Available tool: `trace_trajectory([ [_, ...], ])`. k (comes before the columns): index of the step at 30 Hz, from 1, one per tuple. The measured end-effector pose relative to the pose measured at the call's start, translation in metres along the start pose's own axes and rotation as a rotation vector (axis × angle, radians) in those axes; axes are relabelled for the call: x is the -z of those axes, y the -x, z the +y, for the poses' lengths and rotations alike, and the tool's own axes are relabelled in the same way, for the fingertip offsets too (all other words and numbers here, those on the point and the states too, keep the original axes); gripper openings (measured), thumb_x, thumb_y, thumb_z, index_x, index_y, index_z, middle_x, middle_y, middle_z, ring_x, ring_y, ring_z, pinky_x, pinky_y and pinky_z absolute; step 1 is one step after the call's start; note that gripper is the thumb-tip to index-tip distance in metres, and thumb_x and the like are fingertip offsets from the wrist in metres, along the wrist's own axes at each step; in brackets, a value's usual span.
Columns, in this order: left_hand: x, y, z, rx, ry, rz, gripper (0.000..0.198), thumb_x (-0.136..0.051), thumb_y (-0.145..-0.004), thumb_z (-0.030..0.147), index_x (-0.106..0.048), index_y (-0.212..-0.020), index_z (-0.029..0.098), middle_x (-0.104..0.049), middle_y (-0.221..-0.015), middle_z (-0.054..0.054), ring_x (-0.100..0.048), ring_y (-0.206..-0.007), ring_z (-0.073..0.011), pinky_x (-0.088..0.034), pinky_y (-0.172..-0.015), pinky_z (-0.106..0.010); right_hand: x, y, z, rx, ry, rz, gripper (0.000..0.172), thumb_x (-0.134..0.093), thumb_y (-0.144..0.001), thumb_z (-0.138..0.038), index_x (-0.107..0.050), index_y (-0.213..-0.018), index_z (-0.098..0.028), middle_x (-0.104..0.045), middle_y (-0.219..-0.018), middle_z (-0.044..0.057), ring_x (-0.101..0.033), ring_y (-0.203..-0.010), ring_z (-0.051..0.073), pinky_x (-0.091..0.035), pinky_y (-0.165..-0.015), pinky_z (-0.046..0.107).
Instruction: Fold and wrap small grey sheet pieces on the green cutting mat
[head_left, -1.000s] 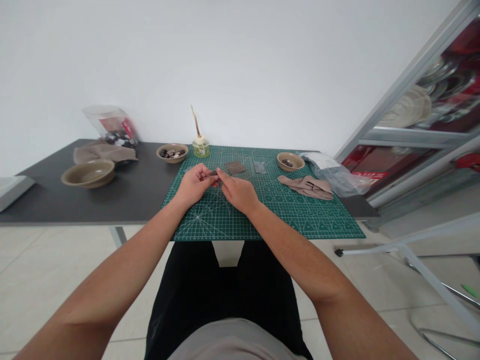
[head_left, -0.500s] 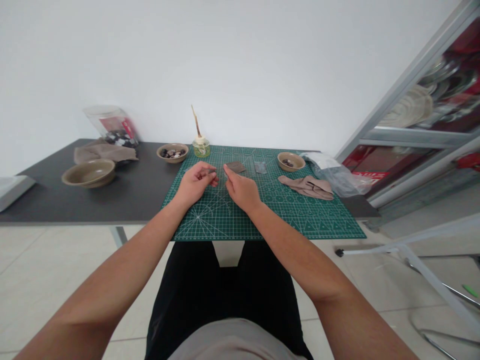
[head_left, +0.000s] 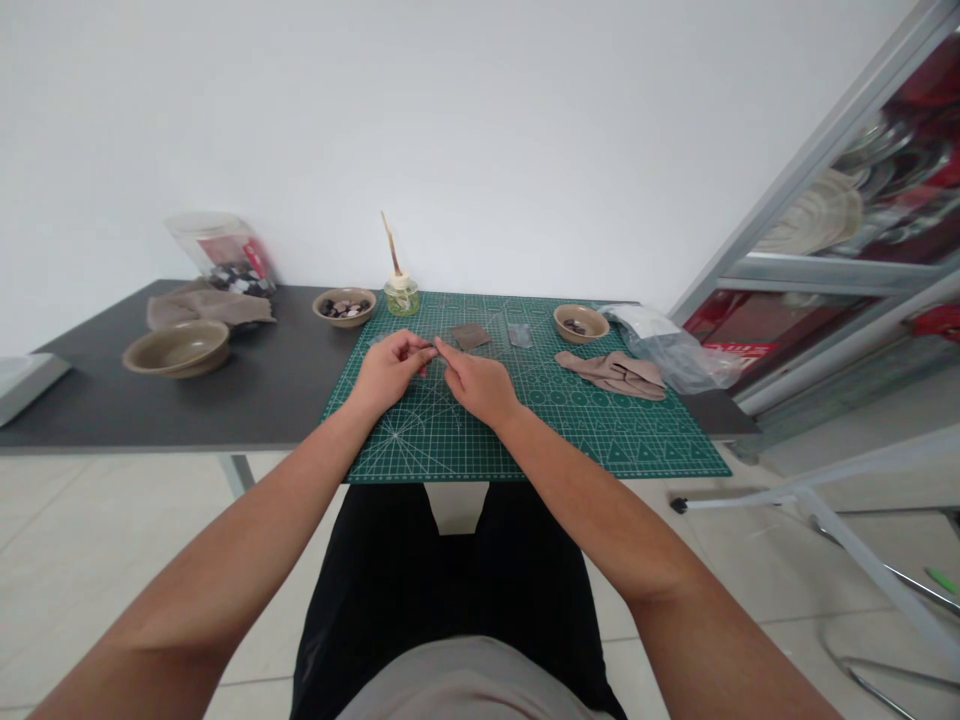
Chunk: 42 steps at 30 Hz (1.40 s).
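Over the green cutting mat (head_left: 600,440), my left hand (head_left: 390,368) pinches a small dark stone (head_left: 428,346) between thumb and fingers. My right hand (head_left: 480,382) meets it from the other side, its index fingertip at the stone and the left fingertips. The other right fingers are curled, and whatever they may hold is hidden. Just beyond the hands lie a brown square piece (head_left: 470,336) and a small clear plastic packet (head_left: 520,335). A bowl of dark and pale stones (head_left: 345,309) stands left of the mat; a bowl with a few dark stones (head_left: 581,324) is on its right.
A glass jar with a stick (head_left: 403,296) stands at the mat's back left. Right of my hands are a crumpled brown cloth (head_left: 615,374) and a plastic bag (head_left: 675,350). Farther left sit a larger bowl (head_left: 178,350), another cloth (head_left: 210,303) and a clear tub (head_left: 221,245).
My right hand has moved slightly left, closing the gap, and its index finger now reaches the stone in my left hand. The left hand has barely shifted.
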<state>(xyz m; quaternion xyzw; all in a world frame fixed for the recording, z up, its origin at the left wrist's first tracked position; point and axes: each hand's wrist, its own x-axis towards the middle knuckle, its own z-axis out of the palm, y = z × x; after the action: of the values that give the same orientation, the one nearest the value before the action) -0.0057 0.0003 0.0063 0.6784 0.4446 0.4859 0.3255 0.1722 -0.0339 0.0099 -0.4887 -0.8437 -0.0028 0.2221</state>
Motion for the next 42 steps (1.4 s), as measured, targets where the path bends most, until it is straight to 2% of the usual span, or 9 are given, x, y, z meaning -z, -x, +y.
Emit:
trace_trajectory([
  [6,-0.0037,0.0003,-0.0051,0.061,0.161,-0.069,0.022,-0.073,-0.069,0.029,-0.056,-0.080,0.020,-0.067,-0.065,0.002,-0.065,-0.061,-0.0150,-0.052,-0.062,-0.027,0.0015,0.0002,-0.0015,-0.002,0.017,-0.018,0.051,-0.032,-0.100,-0.025,-0.037,-0.151,-0.018,-0.062,-0.136,0.008,-0.065,-0.111,0.019,-0.050,-0.086,0.027],
  [9,-0.0028,0.0015,-0.0044,0.063,0.113,-0.101,0.019,-0.071,-0.071,0.030,-0.056,-0.080,0.020,-0.067,-0.065,0.001,-0.065,-0.061,-0.0149,-0.051,-0.061,-0.027,0.0010,-0.0002,-0.0026,0.014,0.029,-0.023,0.051,-0.032,-0.100,-0.024,-0.038,-0.150,-0.019,-0.056,-0.142,0.007,-0.063,-0.115,0.019,-0.051,-0.089,0.029],
  [13,-0.0009,0.0013,-0.0045,0.012,-0.029,-0.070,0.016,-0.068,-0.075,0.029,-0.055,-0.074,0.020,-0.062,-0.058,0.003,-0.057,-0.053,-0.0119,-0.044,-0.054,-0.024,0.0000,-0.0006,-0.0032,0.043,0.036,-0.015,0.051,-0.031,-0.099,-0.023,-0.038,-0.150,-0.019,-0.050,-0.148,0.004,-0.061,-0.119,0.018,-0.052,-0.091,0.029],
  [15,-0.0006,0.0006,-0.0061,0.018,-0.017,-0.070,0.016,-0.067,-0.076,0.029,-0.055,-0.074,0.020,-0.062,-0.057,0.003,-0.058,-0.053,-0.0122,-0.044,-0.054,-0.024,0.0001,-0.0006,-0.0032,0.048,0.037,-0.015,0.051,-0.032,-0.099,-0.022,-0.037,-0.150,-0.020,-0.048,-0.150,0.004,-0.061,-0.120,0.017,-0.052,-0.091,0.029],
  [21,-0.0017,-0.0004,-0.0096,0.051,0.111,-0.058,0.018,-0.068,-0.077,0.028,-0.053,-0.078,0.021,-0.066,-0.061,0.001,-0.064,-0.057,-0.0149,-0.048,-0.057,-0.027,0.0016,-0.0001,-0.0036,0.000,0.054,-0.027,0.052,-0.033,-0.099,-0.022,-0.037,-0.150,-0.018,-0.055,-0.143,0.007,-0.064,-0.114,0.019,-0.052,-0.089,0.029],
  [28,-0.0022,0.0025,-0.0024,0.018,0.021,-0.070,0.016,-0.067,-0.077,0.026,-0.052,-0.074,0.020,-0.065,-0.060,0.002,-0.059,-0.055,-0.0129,-0.044,-0.054,-0.025,0.0009,-0.0001,-0.0041,0.031,0.082,-0.024,0.052,-0.031,-0.099,-0.023,-0.036,-0.151,-0.019,-0.048,-0.149,0.006,-0.061,-0.119,0.018,-0.052,-0.089,0.029],
  [34,-0.0019,0.0016,-0.0080,0.020,0.036,-0.049,0.018,-0.068,-0.077,0.030,-0.053,-0.079,0.021,-0.066,-0.063,0.002,-0.062,-0.059,-0.0146,-0.047,-0.058,-0.027,0.0030,0.0000,-0.0037,-0.016,0.065,-0.027,0.051,-0.033,-0.099,-0.024,-0.038,-0.150,-0.018,-0.056,-0.142,0.008,-0.064,-0.114,0.019,-0.052,-0.089,0.029],
  [42,-0.0030,0.0021,-0.0018,0.026,0.023,-0.120,0.019,-0.066,-0.075,0.030,-0.050,-0.077,0.021,-0.063,-0.065,0.002,-0.057,-0.059,-0.0135,-0.043,-0.057,-0.026,0.0014,-0.0004,-0.0049,0.034,0.082,-0.034,0.051,-0.032,-0.099,-0.023,-0.038,-0.150,-0.019,-0.047,-0.150,0.005,-0.062,-0.118,0.018,-0.052,-0.091,0.030],
])
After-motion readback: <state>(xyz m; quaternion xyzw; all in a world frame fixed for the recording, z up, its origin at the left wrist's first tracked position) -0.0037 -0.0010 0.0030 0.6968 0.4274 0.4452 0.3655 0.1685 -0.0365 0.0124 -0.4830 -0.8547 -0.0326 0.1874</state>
